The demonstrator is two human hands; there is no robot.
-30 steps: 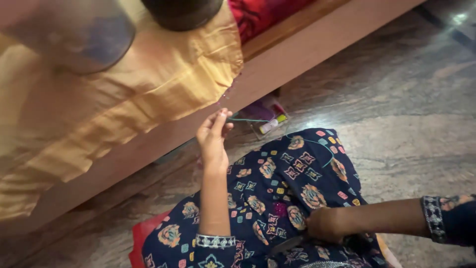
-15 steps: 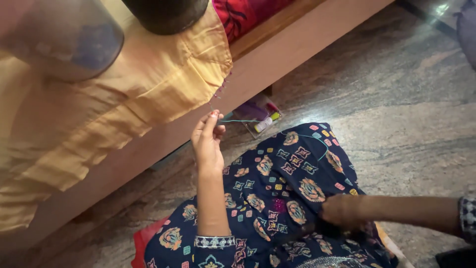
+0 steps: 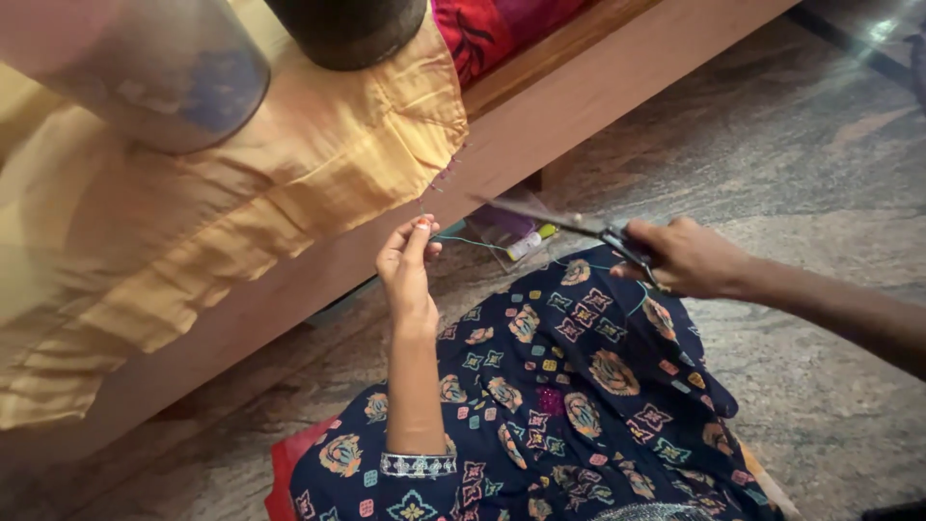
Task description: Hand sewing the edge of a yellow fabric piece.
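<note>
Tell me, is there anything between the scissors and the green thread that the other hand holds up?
Nothing visible. The scissors in the right hand point toward the thread, stretched from the left hand. Only open air lies between the blades and it; the yellow cloth hangs above.

Wooden bed (image 3: 617,87): yellow cloth (image 3: 318,164) draped over edge.

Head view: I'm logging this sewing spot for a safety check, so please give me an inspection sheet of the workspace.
Surface: grey stone floor, bare at right.
Job's things: scissors, blades towards a thin green thread; yellow cloth hangs over wooden ledge.
Clutter: small clear packet of bits under the ledge.
Hands: left hand pinches the thread; right hand grips the scissors.
Cables: nothing seen.
Surroundings: patterned dark fabric over the lap.
</note>
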